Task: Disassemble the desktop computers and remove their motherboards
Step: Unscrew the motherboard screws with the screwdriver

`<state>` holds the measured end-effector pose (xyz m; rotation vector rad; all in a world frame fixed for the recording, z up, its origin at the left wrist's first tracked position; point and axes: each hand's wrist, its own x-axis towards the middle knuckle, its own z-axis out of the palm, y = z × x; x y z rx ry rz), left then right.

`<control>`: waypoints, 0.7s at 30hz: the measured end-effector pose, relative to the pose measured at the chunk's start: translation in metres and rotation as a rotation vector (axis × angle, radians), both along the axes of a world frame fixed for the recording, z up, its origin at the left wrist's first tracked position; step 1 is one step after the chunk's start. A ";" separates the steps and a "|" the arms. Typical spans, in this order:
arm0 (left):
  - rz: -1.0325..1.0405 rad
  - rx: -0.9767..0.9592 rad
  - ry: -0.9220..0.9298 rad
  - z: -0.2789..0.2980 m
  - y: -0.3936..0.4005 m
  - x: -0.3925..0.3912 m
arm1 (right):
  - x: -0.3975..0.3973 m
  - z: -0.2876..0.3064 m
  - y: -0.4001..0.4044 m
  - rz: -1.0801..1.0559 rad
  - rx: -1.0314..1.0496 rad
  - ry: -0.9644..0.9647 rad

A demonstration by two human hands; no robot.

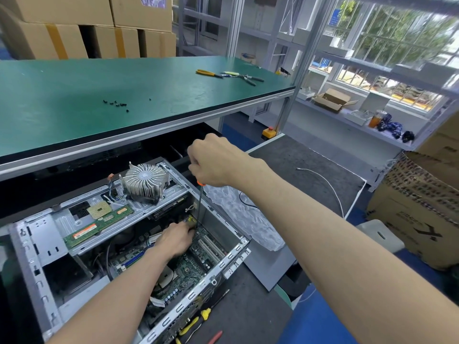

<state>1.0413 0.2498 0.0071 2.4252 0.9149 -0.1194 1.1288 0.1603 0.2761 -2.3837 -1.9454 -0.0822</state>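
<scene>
With the right hand (pixel 213 160) gripping the screwdriver (pixel 199 207) upright, keep its tip seated square in the motherboard (pixel 196 259) screw while the left hand (pixel 173 238), fingers curled beside the tip, steadies it

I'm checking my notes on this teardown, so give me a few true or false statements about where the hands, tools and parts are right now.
1. The right hand grips a screwdriver pointing down into the computer case. True.
2. The left hand rests on the green table. False: it reaches inside the case, over the motherboard.
3. The heatsink sits on the case's metal frame. True.
4. The pliers lie inside the case. False: they lie on the green table.
5. Loose screws lie on the green table. True.
</scene>
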 end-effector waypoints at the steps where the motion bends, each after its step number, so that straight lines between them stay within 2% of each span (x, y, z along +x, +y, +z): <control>1: -0.013 -0.033 0.005 -0.001 0.000 0.001 | 0.000 0.001 0.001 0.039 -0.038 -0.003; 6: -0.026 -0.160 0.005 -0.003 0.001 0.002 | 0.001 0.003 -0.007 0.149 -0.055 0.136; 9: 0.002 -0.224 -0.003 -0.002 0.000 0.001 | 0.004 0.001 -0.009 0.012 0.052 0.006; 12: 0.005 -0.241 -0.001 -0.002 0.000 0.002 | 0.007 0.000 -0.009 -0.109 0.042 -0.097; 18: 0.006 -0.236 -0.002 -0.002 0.000 0.003 | 0.012 0.001 -0.015 0.120 -0.045 0.112; 20: 0.005 -0.238 -0.011 -0.002 0.000 0.003 | 0.011 0.000 -0.018 0.115 -0.001 0.160; 21: 0.006 -0.242 -0.015 -0.003 0.000 0.003 | 0.010 -0.001 -0.018 0.078 0.022 0.120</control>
